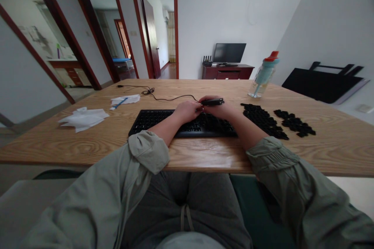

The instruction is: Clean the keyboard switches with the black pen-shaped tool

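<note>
We sit at a wide wooden tabletop (87,144) with a black keyboard (163,122) lying flat in front of us, its cable (163,97) trailing off toward the far edge. Both hands meet over the keyboard's far right part. Our right hand (217,109) is closed around a slim dark tool (212,102), held roughly level and pointing left; our left hand (187,109) rests on the keys just beside it, fingers curled, but whether it is pinching anything we cannot tell.

To our right, two patches of loose black keycaps (264,118) lie on the wood, well apart from the hands.

As we judge it, the work goes best if the left hand steadies the keyboard while the right keeps the tool low and square to the keys, so nothing tips or flicks away. Loose pieces are better kept with the patches on the right.

A water bottle (263,76) stands beyond the caps; crumpled tissues (83,118) lie to the left.

The tool's tip is hidden between our hands, and the keys beneath them are covered. The keyboard is too dark to show which sockets are bare.
</note>
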Demonstrator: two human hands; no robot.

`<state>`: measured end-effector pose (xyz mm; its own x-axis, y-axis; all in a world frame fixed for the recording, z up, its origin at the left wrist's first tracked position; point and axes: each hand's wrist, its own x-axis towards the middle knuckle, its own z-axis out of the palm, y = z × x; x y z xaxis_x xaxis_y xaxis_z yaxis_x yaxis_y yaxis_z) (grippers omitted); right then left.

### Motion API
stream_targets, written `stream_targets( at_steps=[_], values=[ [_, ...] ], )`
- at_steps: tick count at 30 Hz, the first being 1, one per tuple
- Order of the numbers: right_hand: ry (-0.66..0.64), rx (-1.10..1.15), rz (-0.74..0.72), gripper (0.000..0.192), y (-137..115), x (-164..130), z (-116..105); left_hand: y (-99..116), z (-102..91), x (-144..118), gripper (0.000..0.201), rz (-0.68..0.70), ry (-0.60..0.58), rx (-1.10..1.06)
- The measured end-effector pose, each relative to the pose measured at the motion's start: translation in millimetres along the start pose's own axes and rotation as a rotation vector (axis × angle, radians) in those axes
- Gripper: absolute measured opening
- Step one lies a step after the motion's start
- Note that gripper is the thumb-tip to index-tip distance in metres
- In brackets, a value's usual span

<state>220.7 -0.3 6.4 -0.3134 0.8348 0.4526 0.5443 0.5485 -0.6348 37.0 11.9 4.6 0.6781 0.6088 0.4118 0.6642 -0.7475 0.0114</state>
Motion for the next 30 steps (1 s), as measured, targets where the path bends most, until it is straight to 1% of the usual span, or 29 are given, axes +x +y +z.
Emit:
stream_targets(
  at_steps=[3,6,9,11,15,18,21,24,26,30],
  values=[
    [-0.033,0.054,0.049,0.024,-0.9,-0.5,-3.8,0.8,-1.0,-0.3,0.024,-0.005,-0.007,-0.029],
    [-0.062,0.089,0.091,0.034,-2.4,-3.3,-9.9,1.3,-1.4,-0.8,0.024,0.01,0.007,-0.05],
    [-0.051,0.056,0.215,0.045,-4.1,-5.6,-14.6,1.9,-1.6,-1.2,0.024,-0.001,0.01,-0.052],
    [-0.041,0.046,0.271,0.046,-5.4,-5.9,-15.7,2.1,-2.0,-1.3,0.024,-0.018,0.009,-0.048],
    [-0.043,0.034,0.304,0.053,-10.4,-5.1,-13.2,1.4,-2.0,-0.2,0.023,-0.028,0.014,-0.08],
    [0.006,0.033,0.335,0.061,-16.5,-4.5,-9.2,-0.4,-0.2,1.6,0.021,-0.05,0.011,-0.115],
    [0.053,0.068,0.327,0.054,-20.0,-3.3,-5.2,-2.2,2.8,3.2,0.02,-0.083,-0.001,-0.16],
    [0.074,0.041,0.271,0.043,-18.9,-1.0,-2.2,-3.6,5.1,4.0,0.019,-0.108,0.004,-0.224],
    [0.079,0.018,0.238,0.041,-16.9,0.6,-0.6,-4.2,5.5,4.4,0.018,-0.123,0.006,-0.269],
    [0.101,0.035,0.22,0.038,-11.4,3.0,2.4,-4.5,4.6,5.9,0.02,-0.152,0.0,-0.348]
  ],
)
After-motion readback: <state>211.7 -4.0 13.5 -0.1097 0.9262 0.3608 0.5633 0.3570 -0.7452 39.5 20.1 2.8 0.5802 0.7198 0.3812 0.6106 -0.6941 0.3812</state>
